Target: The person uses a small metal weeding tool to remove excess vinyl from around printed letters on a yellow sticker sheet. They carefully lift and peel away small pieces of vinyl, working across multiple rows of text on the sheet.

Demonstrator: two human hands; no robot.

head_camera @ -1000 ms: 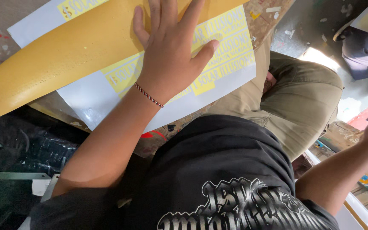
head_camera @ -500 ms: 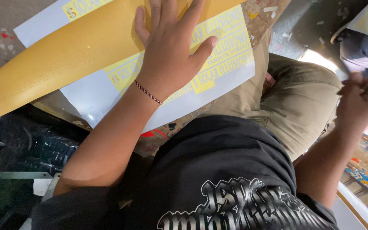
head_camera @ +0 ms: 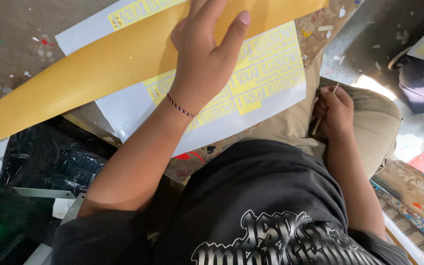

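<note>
— What is the left hand (head_camera: 207, 59) doing?

— It lies palm down, fingers spread flat, clamped on nothing. It presses on a yellow peeled-back strip (head_camera: 99, 68) and on the white sticker sheet (head_camera: 251, 113) beneath it. A thin red and dark braided bracelet (head_camera: 180, 106) circles that wrist.

— And the right hand (head_camera: 335, 110)?

— Its fingers are curled together around a thin stick-like tool (head_camera: 320, 118). One end pokes up above the knuckles and the other slants down below the palm. The hand rests on the person's thigh in khaki trousers (head_camera: 379, 118), just off the near right edge of the worktop.

— Where does the sheet lie?

— On the brown worktop (head_camera: 15, 44), angled across it, with its near right corner hanging over the worktop's near edge above the thigh. It carries rows of yellow lettered blocks. The yellow strip runs from the far right of the worktop down over its left edge.

— What else is about?

— Small scraps of paper (head_camera: 38, 41) dot the worktop's far left part. Crumpled black plastic (head_camera: 50, 172) sits below the worktop's left edge.
</note>
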